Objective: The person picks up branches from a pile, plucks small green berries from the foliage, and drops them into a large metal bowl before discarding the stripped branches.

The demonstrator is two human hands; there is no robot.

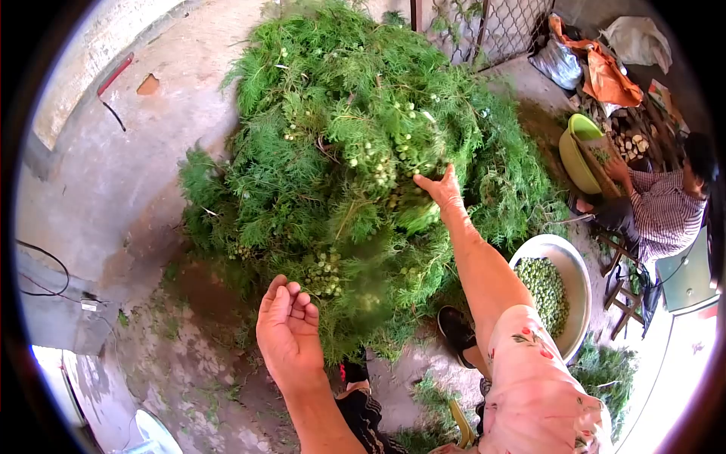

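Note:
A big heap of green feathery branches (355,151) with small pale green berries lies on the concrete floor in front of me. My right hand (440,189) reaches into the heap's right middle, fingers closed around a leafy sprig. My left hand (287,329) hovers at the heap's near lower edge, palm up, fingers loosely curled and holding nothing that I can see. A white bowl (578,265) filled with picked green berries (546,291) stands on the floor to the right of my right arm.
Another person in a striped shirt (665,212) sits at the right next to a green basin (573,155). Orange cloth and bags (605,72) lie at the far right. A wire fence (491,26) stands behind the heap. A cable (45,272) runs at left.

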